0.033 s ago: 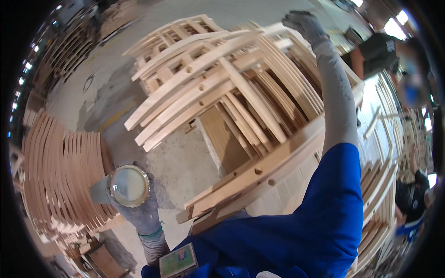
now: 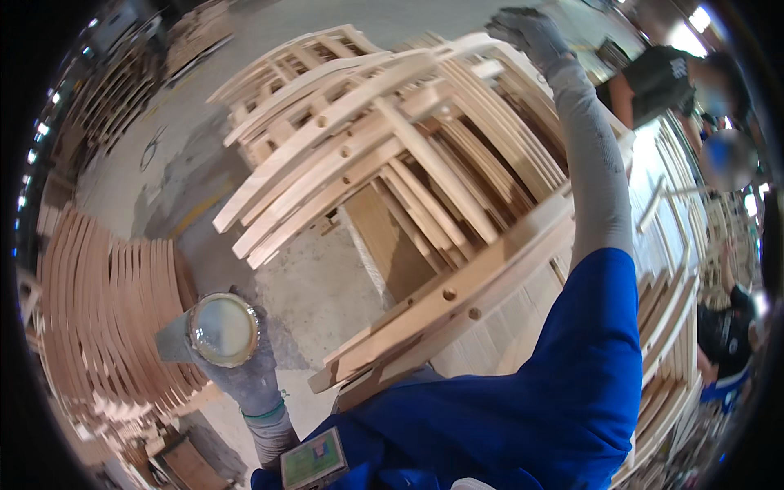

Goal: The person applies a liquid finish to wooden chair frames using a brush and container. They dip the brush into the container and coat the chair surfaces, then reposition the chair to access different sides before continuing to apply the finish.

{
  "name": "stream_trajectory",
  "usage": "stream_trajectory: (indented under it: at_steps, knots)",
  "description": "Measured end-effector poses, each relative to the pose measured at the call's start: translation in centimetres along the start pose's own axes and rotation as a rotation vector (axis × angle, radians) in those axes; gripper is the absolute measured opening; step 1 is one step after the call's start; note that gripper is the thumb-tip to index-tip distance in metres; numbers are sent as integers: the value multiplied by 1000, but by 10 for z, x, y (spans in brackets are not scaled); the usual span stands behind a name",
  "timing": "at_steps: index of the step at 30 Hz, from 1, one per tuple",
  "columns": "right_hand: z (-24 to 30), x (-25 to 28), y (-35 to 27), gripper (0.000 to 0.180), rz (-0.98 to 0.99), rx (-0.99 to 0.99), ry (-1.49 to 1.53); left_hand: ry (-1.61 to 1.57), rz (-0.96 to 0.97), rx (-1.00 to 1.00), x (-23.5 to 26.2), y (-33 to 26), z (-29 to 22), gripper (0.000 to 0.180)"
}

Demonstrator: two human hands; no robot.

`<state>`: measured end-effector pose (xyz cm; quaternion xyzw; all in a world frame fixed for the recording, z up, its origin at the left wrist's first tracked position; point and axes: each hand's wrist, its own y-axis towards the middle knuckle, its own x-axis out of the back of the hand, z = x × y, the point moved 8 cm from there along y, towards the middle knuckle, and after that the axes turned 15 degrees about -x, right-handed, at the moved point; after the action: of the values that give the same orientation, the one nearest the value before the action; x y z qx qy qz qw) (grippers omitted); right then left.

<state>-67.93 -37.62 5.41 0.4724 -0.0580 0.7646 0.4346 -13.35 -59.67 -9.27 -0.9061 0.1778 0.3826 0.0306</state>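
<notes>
My left hand, in a grey glove, grips a round tub with a shiny rim and a pale cream top. A flat grey blade, like a putty knife's, sticks out beside the tub; its handle is hidden. Stretched far forward, my right hand is gloved too, its fingers extended at the far top of a stack of pale wooden frames. Whether those fingertips touch wood I cannot tell. Nearer my body lie curved wooden rails with round holes.
Curved wooden slats are piled at left. Racks of wood stand at the far left. On the right, a person in a dark shirt is close to a light table; another person is lower right.
The whole view has shifted slightly, so the frames sit a little further left and up. My left hand still grips the tub, and my right arm stays stretched out.
</notes>
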Motion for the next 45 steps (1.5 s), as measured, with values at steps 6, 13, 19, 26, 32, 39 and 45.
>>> stream_trajectory:
  at_steps: [6, 13, 19, 26, 32, 39, 45]
  knots:
    - [111, 65, -91, 23, -10, -280, 432, -274, 13, 160, 8, 4, 10, 44]
    - [204, 91, -269, 33, 49, -384, 258, 328, 754, -244, -51, -41, -13, 66]
    - [281, 92, -395, 26, -263, -448, 454, 184, 995, -131, -58, -67, -22, 73]
    - [337, -4, -457, 18, -230, -335, 753, -318, 1160, 121, -110, -130, -34, 49]
    - [319, -1, -474, 17, -228, -349, 624, -25, 1323, -294, -139, -174, -45, 57]
    - [278, 68, -510, 19, -378, -203, 829, -68, 1225, -393, -169, -219, -25, 79]
    - [233, 92, -535, 15, -359, -250, 990, -233, 825, 476, -171, -263, 48, 62]
